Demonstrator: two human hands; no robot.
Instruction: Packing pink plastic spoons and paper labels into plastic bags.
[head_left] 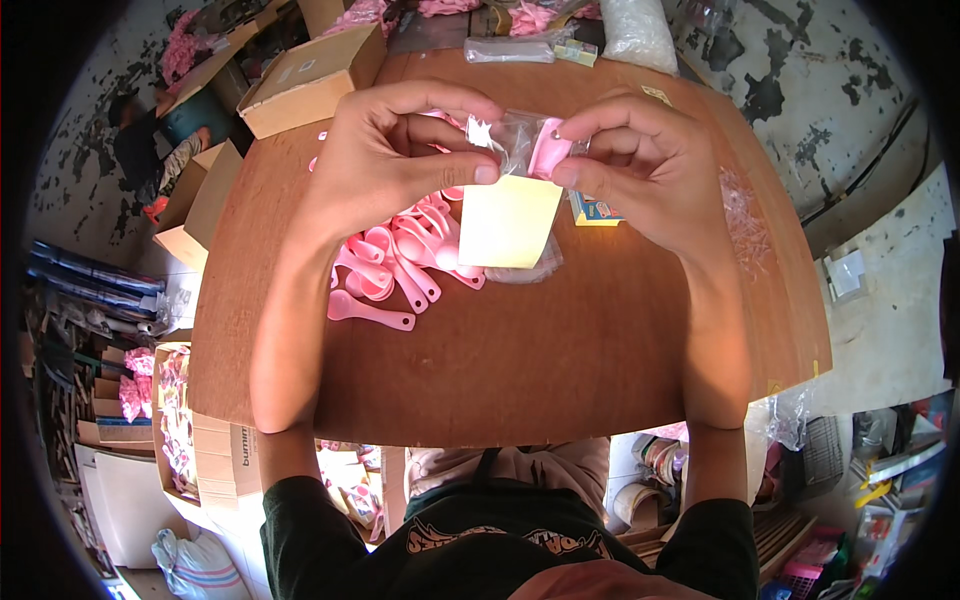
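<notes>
Above the table, my left hand (400, 150) pinches the torn-looking white edge of a small clear plastic bag (515, 135) between thumb and fingertips. Opposite it, my right hand (645, 165) has thumb and forefinger closed on a pink plastic piece (548, 150), which looks like the end of a spoon, at the bag's right side. Whether that piece is inside the bag I cannot tell. A pale yellow card (508, 225) hangs below the bag. Behind and left of the card lies a pile of pink plastic spoons (385, 255), partly hidden by my left hand.
More clear plastic (540, 268) lies under the card, near a blue and yellow packet (597, 210). A cardboard box (312, 80) stands on the table's far left. Thin pink strands (745, 225) lie along the right. Another person (140, 145) sits at far left.
</notes>
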